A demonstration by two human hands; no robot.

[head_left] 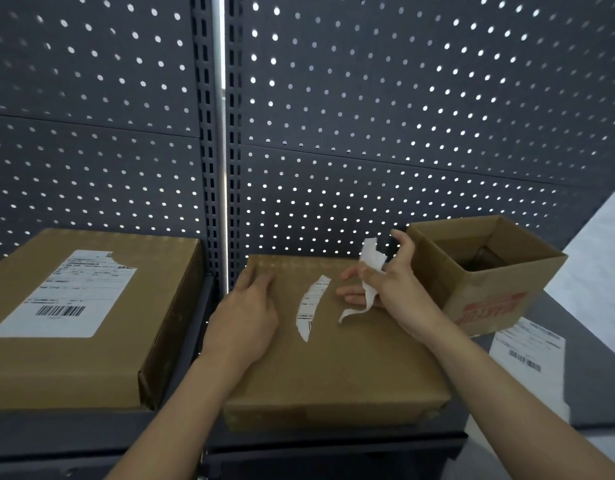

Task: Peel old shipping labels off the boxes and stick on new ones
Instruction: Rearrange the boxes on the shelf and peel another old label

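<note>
One sliver of old label (311,306) stands between you and a clean lid, and it is the likeliest thing to go wrong. Nearest you sits the middle box (333,368), flat on the shelf. Your left hand (245,313) lies on its lid toward the left side, fingers laid out and gripping nothing. It seems only to steady the box, so if you pull hard on the sliver without pressing down, the box could skid.

The sliver is a narrow, curved white piece with ragged edges and scraps of print and barcode, stuck mid-lid between your hands. Being so thin, it will probably shred if you pull fast, leaving scraps under the new label.

Your right hand (392,285), just right of it and raised above the lid, pinches the torn strip (370,268), which curls and hangs loose. Its sticky side may cling to your fingers or catch on the lid.

Further right, what looks like a fresh label sheet (527,351) lies on the shelf beside the open box (489,282). To the left, the other box (74,368) carries its full label (67,292), with one top corner torn. Behind everything stands the pegboard wall (403,116).
</note>
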